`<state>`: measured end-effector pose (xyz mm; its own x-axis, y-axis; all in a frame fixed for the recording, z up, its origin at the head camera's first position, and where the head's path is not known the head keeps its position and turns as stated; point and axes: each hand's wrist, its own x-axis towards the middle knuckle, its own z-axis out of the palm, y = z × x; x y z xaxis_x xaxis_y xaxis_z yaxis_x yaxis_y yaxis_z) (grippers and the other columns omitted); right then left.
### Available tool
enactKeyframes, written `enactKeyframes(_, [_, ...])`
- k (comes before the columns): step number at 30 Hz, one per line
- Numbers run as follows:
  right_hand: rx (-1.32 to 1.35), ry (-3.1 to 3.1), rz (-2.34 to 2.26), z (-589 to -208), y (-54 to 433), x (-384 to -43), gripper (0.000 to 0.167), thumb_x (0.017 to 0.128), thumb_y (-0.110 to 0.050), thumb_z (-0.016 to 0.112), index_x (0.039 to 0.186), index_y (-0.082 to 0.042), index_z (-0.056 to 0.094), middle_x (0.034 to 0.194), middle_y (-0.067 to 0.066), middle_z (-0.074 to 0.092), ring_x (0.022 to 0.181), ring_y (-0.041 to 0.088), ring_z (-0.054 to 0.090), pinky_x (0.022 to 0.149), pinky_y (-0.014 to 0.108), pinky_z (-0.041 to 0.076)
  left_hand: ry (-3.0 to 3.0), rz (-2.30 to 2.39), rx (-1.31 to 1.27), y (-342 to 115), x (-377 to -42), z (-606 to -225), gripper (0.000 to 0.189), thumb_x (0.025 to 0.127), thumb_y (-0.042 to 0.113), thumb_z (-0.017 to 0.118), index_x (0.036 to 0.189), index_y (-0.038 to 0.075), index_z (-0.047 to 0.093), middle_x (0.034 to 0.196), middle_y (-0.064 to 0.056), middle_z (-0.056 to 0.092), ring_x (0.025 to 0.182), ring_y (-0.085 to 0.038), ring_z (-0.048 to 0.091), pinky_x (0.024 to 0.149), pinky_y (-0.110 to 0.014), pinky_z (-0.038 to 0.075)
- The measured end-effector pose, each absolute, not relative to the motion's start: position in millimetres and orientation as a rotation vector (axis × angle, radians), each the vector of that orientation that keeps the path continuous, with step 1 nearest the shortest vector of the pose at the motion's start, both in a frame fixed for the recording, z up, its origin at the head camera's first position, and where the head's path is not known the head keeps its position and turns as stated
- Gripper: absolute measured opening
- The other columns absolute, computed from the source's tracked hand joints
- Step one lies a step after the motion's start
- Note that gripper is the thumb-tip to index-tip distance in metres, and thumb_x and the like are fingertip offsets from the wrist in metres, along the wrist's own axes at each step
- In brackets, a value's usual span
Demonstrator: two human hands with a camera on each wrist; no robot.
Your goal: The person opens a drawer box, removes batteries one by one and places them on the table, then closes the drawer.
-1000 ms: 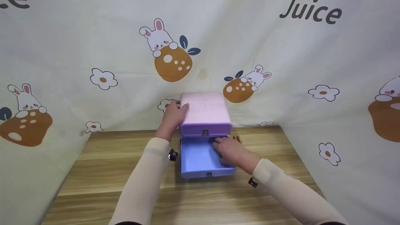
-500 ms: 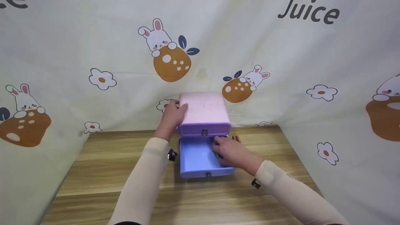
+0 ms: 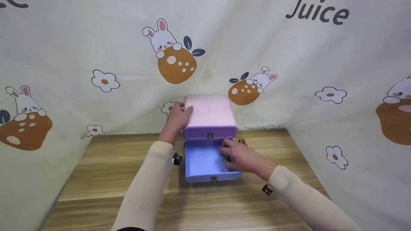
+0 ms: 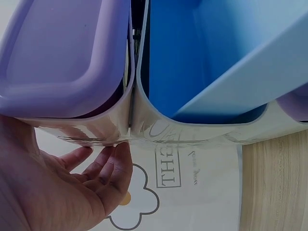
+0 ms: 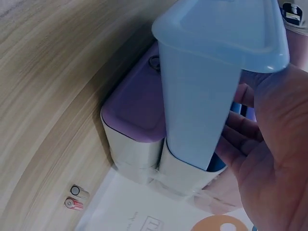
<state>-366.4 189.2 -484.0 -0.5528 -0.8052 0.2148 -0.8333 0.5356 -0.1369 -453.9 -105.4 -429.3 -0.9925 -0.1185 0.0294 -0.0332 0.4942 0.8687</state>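
Note:
A small drawer unit with a pink top (image 3: 210, 110) stands against the back cloth. Its upper purple drawer (image 3: 210, 132) is closed, and below it the blue drawer (image 3: 205, 157) is pulled out. My left hand (image 3: 177, 118) rests along the unit's left side, its fingers extended against the wall in the left wrist view. My right hand (image 3: 242, 155) is over the right part of the blue drawer, fingers bent. Between its thumb and fingers show small dark, partly green pieces (image 3: 227, 158); their kind is mostly hidden.
Two small batteries (image 5: 77, 197) stand beside the unit on its right, on the wood-grain table (image 3: 128, 179). Another purple drawer (image 5: 137, 96) sits below the blue one. Patterned cloth (image 3: 205, 48) encloses the back and sides.
My right hand has shifted slightly right and up in the drawer, and the dark pieces show more between its fingers. The left hand stays at the unit's side.

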Motion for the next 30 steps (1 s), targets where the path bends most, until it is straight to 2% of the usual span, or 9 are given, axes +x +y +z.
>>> enactKeyframes(7, [1.413, -2.663, 0.423, -472.2, 194.6, -361.0, 0.023, 0.094, -0.014, 0.081, 0.117, -0.009, 0.079, 0.122, 0.006, 0.058, 0.105, 0.022, 0.059, 0.094, 0.043, 0.056, -2.635, -1.483, 0.109, -107.3, -455.5, -430.7, 0.069, 0.11, 0.05, 0.054, 0.157, 0.001, 0.047, 0.148, -0.025, 0.059, 0.139, -0.041, 0.057, 0.118, -0.053, 0.044])
enactKeyframes(17, [1.43, -2.664, 0.433, -457.9, 205.2, -353.6, 0.024, 0.094, -0.012, 0.082, 0.117, -0.009, 0.078, 0.123, 0.003, 0.057, 0.105, 0.021, 0.061, 0.092, 0.041, 0.058, -2.629, -1.539, 0.115, -109.0, -453.2, -432.7, 0.068, 0.111, 0.049, 0.054, 0.157, 0.001, 0.046, 0.148, -0.025, 0.058, 0.137, -0.04, 0.057, 0.117, -0.054, 0.045])
enactKeyframes(24, [1.464, -2.567, 0.502, -451.9, 219.1, -350.7, 0.024, 0.091, -0.008, 0.083, 0.114, -0.01, 0.078, 0.121, 0.005, 0.059, 0.106, 0.022, 0.064, 0.09, 0.041, 0.059, -2.632, -1.542, 0.123, -106.0, -453.3, -429.8, 0.07, 0.111, 0.051, 0.055, 0.159, 0.002, 0.045, 0.153, -0.023, 0.056, 0.143, -0.04, 0.054, 0.119, -0.054, 0.043])
enactKeyframes(30, [1.403, -2.573, 0.545, -448.2, 230.5, -351.2, 0.023, 0.091, -0.007, 0.086, 0.11, -0.012, 0.076, 0.125, 0.005, 0.063, 0.114, 0.022, 0.067, 0.098, 0.044, 0.06, -2.645, -1.559, 0.138, -104.9, -453.4, -426.9, 0.071, 0.111, 0.051, 0.054, 0.161, 0.002, 0.042, 0.155, -0.023, 0.054, 0.144, -0.04, 0.053, 0.121, -0.054, 0.043])
